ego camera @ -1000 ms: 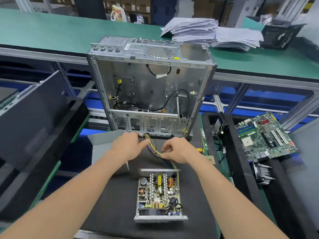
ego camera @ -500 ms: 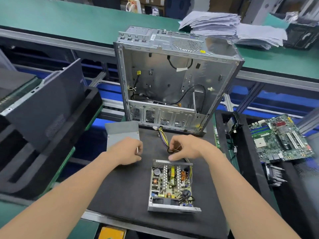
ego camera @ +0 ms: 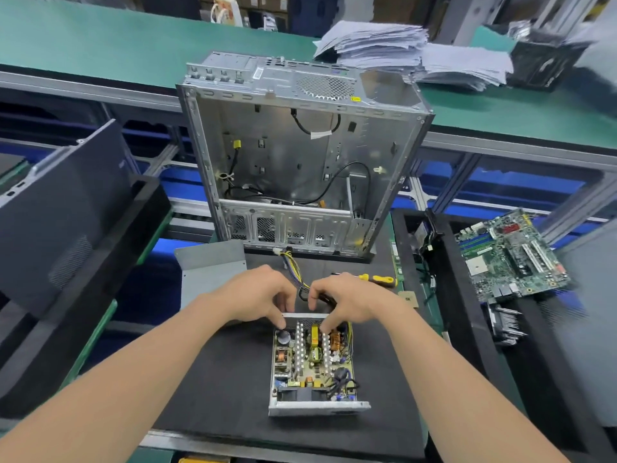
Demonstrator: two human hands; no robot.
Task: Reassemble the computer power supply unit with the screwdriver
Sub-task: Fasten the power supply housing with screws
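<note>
Open power supply unit point(ego camera: 314, 362), circuit board exposed, lying on the black mat point(ego camera: 217, 379) just nearer the viewer than both hands. Left hand point(ego camera: 257, 295) and right hand point(ego camera: 350, 302), fingers curled, grip its far wall. The screwdriver point(ego camera: 377, 279) lies on the mat just beyond the right hand, apart from it.

one head-worn wide-angle view only. set above the near edge of the black mat point(ego camera: 217, 379), aimed forward and steeply down. close over the open power supply unit point(ego camera: 314, 362), low centre of frame, near enough to show single components. takes in the upright computer case point(ego camera: 300, 155) straight ahead, green bench point(ego camera: 100, 38) beyond it, motherboard point(ego camera: 510, 259) far right, dark side panel point(ego camera: 60, 212) far left. bows straight rails point(ego camera: 521, 147) toward the frame edges.
</note>
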